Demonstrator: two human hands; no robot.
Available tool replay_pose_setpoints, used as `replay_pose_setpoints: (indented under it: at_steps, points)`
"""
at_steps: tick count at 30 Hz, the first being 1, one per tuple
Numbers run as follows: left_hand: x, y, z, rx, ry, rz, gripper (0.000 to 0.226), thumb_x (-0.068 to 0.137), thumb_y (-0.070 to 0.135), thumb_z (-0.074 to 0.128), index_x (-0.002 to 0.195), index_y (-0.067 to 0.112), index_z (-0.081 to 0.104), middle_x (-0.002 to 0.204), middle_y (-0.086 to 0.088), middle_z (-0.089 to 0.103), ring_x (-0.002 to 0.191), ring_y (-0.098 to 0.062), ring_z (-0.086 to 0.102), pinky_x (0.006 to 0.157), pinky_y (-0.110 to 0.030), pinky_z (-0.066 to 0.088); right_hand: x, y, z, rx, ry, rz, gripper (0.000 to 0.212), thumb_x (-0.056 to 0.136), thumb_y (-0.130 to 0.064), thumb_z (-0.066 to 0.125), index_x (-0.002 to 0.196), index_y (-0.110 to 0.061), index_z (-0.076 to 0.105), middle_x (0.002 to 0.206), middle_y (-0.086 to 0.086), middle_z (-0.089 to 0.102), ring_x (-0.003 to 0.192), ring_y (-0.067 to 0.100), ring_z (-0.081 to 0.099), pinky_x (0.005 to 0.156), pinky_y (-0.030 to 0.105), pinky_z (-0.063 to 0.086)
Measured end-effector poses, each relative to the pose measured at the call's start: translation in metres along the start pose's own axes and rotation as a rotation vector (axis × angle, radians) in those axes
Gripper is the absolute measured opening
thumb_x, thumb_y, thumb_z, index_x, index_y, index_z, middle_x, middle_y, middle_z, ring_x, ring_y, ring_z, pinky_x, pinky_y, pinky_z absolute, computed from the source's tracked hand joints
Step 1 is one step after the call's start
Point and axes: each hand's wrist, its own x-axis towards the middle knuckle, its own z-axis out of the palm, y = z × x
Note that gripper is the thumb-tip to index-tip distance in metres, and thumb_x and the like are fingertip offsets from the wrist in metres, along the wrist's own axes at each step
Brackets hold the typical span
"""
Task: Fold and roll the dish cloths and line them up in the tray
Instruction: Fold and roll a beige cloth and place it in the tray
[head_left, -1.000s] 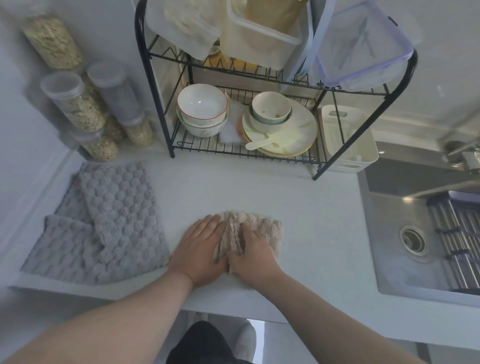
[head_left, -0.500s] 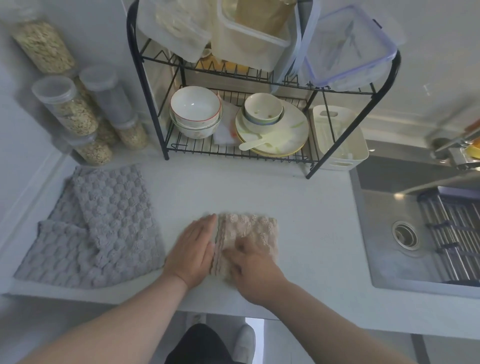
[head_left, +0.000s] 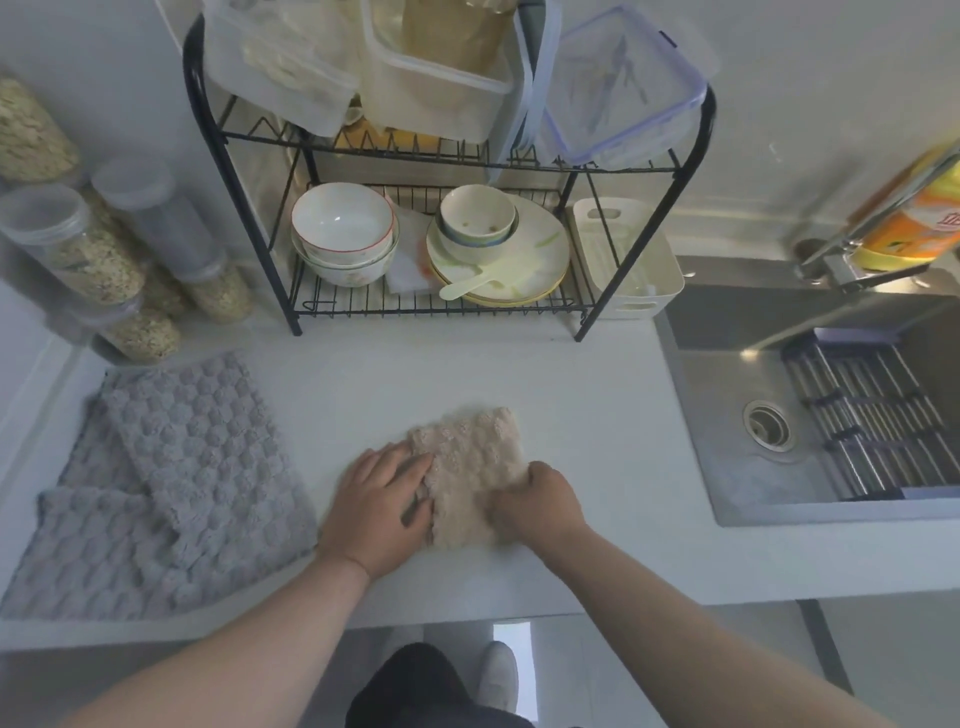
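Both hands working a folded beige dish cloth (head_left: 470, 470) lying near the front edge of the white surface (head_left: 597, 415). Left hand (head_left: 382, 506) lying flat, fingers spread, pressing the cloth's left edge. Right hand (head_left: 537, 501) curling closed, gripping the cloth's lower right edge. Grey dish cloths (head_left: 156, 483) lying overlapped at far left. Further back, white slotted tray (head_left: 631, 260) sitting beside the black dish rack (head_left: 447, 208), left of the sink (head_left: 831, 415).

Head-mounted, steeply downward over countertop (head_left: 597, 395)
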Motion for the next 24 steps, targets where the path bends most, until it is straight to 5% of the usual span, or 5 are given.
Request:
replay_pose_setpoints:
  at_steps: [7,9,12,17,24]
  points:
    - [0.001,0.026,-0.068,-0.778,0.096,-0.261,0.097,0.079,0.021,0.075,0.150,0.033,0.009,0.148,0.015,0.026,0.138,-0.005,0.028,0.109,-0.028,0.027,-0.045,-0.039,-0.055,-0.006,-0.093,-0.361,0.017,0.076,-0.010,0.061,0.085,-0.024,0.057,0.072,-0.007,0.057,0.061,0.010,0.052,0.049,0.020,0.043]
    - [0.008,0.038,-0.110,-0.939,-0.073,-0.235,0.097,0.071,0.017,0.081,0.146,0.033,0.023,0.141,0.022,0.036,0.128,0.001,0.037,0.104,-0.024,0.033,-0.069,-0.057,-0.074,0.010,-0.207,-0.431,0.022,0.074,-0.004,0.065,0.084,-0.024,0.063,0.073,-0.007,0.059,0.061,0.008,0.053,0.053,0.019,0.043]
    - [0.016,0.046,-0.165,-1.218,-0.324,-0.158,0.056,0.048,0.020,0.082,0.101,0.014,0.067,0.097,0.002,0.074,0.092,-0.015,0.068,0.078,-0.027,0.053,-0.094,-0.080,-0.093,0.148,-0.300,-0.467,0.025,0.074,0.001,0.068,0.087,-0.020,0.067,0.075,-0.008,0.061,0.066,0.006,0.055,0.059,0.018,0.044]
    - [0.014,0.048,-0.200,-1.476,-0.273,-0.213,0.036,0.064,-0.001,0.073,0.099,0.001,0.065,0.088,-0.015,0.074,0.079,-0.027,0.072,0.059,-0.032,0.057,-0.103,-0.080,-0.086,0.865,-0.517,-0.412,0.068,0.069,-0.019,0.080,0.126,0.005,0.052,0.126,0.027,0.056,0.118,0.041,0.054,0.106,0.053,0.039]
    - [0.009,0.035,-0.214,-1.409,-0.442,-0.169,0.046,0.071,0.019,0.068,0.116,0.018,0.058,0.106,-0.005,0.073,0.094,-0.024,0.070,0.074,-0.043,0.056,-0.120,-0.078,-0.055,0.926,-0.232,-0.316,0.038,0.078,-0.003,0.064,0.116,0.000,0.060,0.115,0.023,0.067,0.107,0.043,0.063,0.096,0.061,0.046]
